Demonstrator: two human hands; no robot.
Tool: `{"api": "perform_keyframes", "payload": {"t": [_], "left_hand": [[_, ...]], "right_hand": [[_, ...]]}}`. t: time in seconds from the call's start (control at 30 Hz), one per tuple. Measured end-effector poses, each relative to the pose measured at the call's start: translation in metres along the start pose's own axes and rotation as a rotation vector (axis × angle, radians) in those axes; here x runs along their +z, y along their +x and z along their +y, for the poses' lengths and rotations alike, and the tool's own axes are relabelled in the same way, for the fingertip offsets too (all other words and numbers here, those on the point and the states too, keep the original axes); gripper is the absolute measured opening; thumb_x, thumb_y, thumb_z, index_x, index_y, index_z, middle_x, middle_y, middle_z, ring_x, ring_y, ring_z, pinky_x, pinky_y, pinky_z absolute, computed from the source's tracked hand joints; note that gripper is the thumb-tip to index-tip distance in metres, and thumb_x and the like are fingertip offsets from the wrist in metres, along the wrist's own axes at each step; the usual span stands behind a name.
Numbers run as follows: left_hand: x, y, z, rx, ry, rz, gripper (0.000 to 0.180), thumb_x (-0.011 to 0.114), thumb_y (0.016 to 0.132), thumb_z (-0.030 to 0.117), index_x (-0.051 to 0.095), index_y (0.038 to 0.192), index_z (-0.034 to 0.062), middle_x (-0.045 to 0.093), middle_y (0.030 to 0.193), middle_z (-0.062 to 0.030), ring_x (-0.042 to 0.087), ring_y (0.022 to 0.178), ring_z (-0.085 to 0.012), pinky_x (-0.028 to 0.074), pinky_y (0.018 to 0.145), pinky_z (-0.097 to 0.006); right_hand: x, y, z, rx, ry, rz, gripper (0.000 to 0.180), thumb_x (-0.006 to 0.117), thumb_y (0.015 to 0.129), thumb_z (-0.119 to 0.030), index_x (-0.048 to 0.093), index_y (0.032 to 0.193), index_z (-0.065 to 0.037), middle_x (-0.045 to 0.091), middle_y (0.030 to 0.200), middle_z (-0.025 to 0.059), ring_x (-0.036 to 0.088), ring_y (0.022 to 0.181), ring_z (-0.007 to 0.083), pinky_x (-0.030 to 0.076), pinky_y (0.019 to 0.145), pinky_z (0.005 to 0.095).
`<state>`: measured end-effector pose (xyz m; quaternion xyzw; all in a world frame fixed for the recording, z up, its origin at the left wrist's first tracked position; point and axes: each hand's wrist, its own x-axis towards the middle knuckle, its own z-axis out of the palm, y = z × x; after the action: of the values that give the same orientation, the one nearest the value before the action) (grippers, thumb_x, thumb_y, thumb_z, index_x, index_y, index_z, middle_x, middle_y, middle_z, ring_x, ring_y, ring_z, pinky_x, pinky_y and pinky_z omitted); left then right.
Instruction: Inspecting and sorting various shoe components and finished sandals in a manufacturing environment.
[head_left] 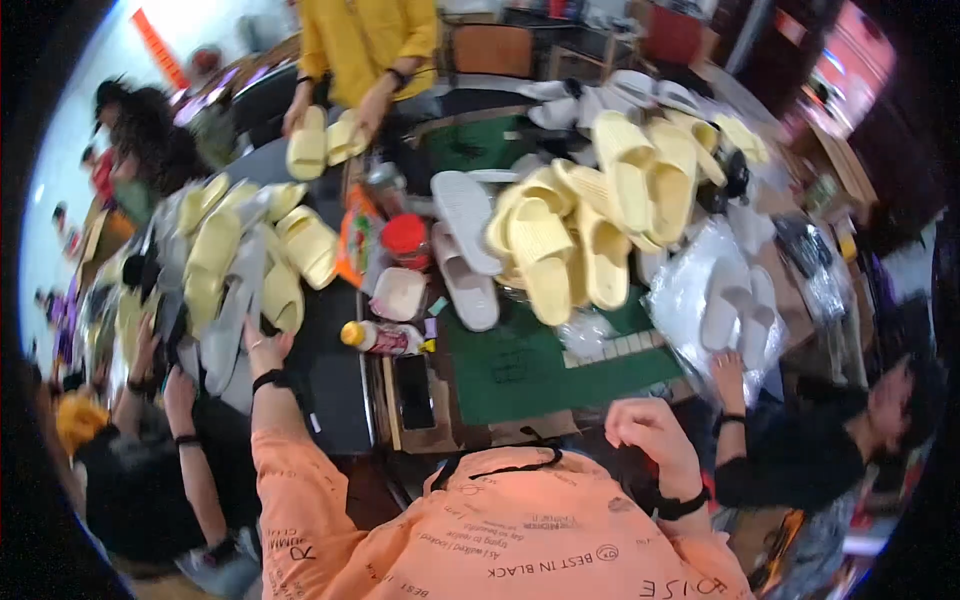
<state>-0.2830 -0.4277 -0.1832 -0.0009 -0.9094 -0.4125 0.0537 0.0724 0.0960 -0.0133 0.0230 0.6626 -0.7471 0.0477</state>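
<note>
Surface [335, 340]: dark; green mat [520, 390] at approx 3 o'clock of L hand [268, 348].
Grey slipper [222, 350]: approx 8–9 o'clock from L fingers, v. close; long axis roughly 1-to-7; L hand nearer.
L hand: arm fwd, pointing approx 11–12; fingers at slipper edge, can't tell if gripping.
R hand [645, 430]: nr torso, fingers curled, nothing seen held.
Yellow slippers [213, 250]: 11 o'clock of L hand.
</note>
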Motion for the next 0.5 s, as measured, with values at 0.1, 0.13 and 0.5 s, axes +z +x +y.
{"api": "perform_keyframes", "payload": {"t": [0.1, 0.13, 0.5], "left_hand": [[-0.014, 0.03, -0.047, -0.083, 0.775, 0.079, 0.039, 0.039, 0.078, 0.034, 0.047, 0.107, 0.0088, 0.052, 0.098, -0.0136, 0.049, 0.094, -0.0256, 0.038, 0.082, -0.035], [-0.014, 0.038, -0.052, -0.102, 1.031, 0.128, 0.039, 0.036, 0.079, 0.034, 0.049, 0.106, 0.0082, 0.055, 0.095, -0.0143, 0.051, 0.092, -0.0274, 0.038, 0.082, -0.036], [0.037, 0.123, -0.061, 0.617, 1.987, -0.238, 0.045, 0.043, 0.077, 0.03, 0.038, 0.118, 0.0113, 0.054, 0.099, -0.013, 0.051, 0.089, -0.0324, 0.042, 0.075, -0.041]], "right_hand": [[0.003, -0.011, 0.007, 0.049, 0.006, 0.071, 0.018, 0.048, 0.077, -0.007, 0.041, 0.062, 0.0, 0.039, 0.061, -0.0024, 0.032, 0.055, 0.0049, 0.027, 0.049, 0.0189], [0.004, -0.014, 0.008, 0.052, 0.001, 0.113, 0.019, 0.047, 0.078, -0.008, 0.041, 0.062, -0.001, 0.039, 0.06, -0.0028, 0.032, 0.055, 0.0047, 0.027, 0.049, 0.0189], [0.011, 0.002, 0.032, 0.014, -0.126, 0.332, 0.038, 0.046, 0.082, -0.024, 0.029, 0.057, -0.002, 0.022, 0.051, -0.0013, 0.022, 0.049, 0.0064, 0.023, 0.043, 0.0263]]}}
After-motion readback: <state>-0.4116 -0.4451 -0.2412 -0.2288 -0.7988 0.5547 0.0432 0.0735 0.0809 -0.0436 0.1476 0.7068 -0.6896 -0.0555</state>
